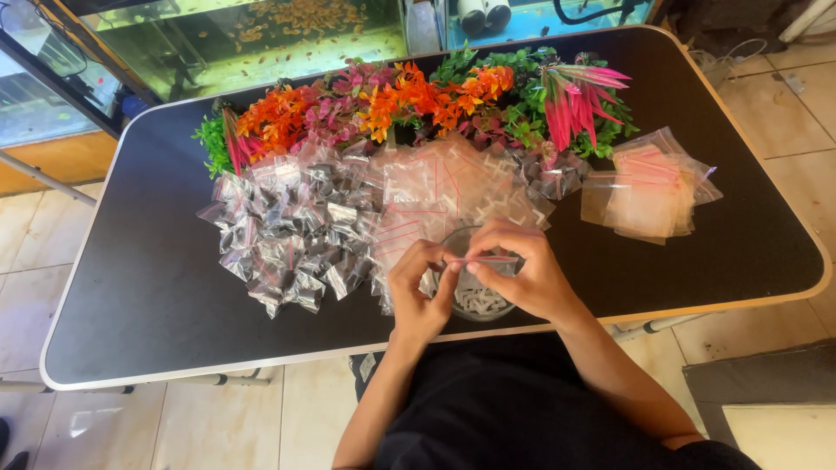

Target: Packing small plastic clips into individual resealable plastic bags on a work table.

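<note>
Hands: left hand (418,292) and right hand (521,265) meet over the near table edge, fingertips pressed together on one small clear zip bag (482,258) with a red strip, pinched at both ends; the bag sits between the two hands, above the bowl.
Bowl: clear glass bowl (479,300) right under the hands, holds small white pieces; mostly hidden by the fingers.
Table: black top with pale rim (157,287), person stands at its near side, dark clothing at the bottom of view.
Filled pile: heap of small filled bags (283,235) left of the bowl, near the left hand, crumpled, contents dark grey.
Flat pile: loose flat bags with red strips (444,191) just behind the bowl, touching the filled heap.
Empty stack: neater stack of empty bags (649,183) well apart to the right.
Plants: row of plastic plants (418,104), orange, pink and green, along the far edge.
Tanks: fish tanks (252,35) beyond the table.
Risk: likely slips are the thin bag twisting out of the pinch, so pieces spill past the bowl; bowl sits close to the table edge, so a wrist nudge could tip it off.
</note>
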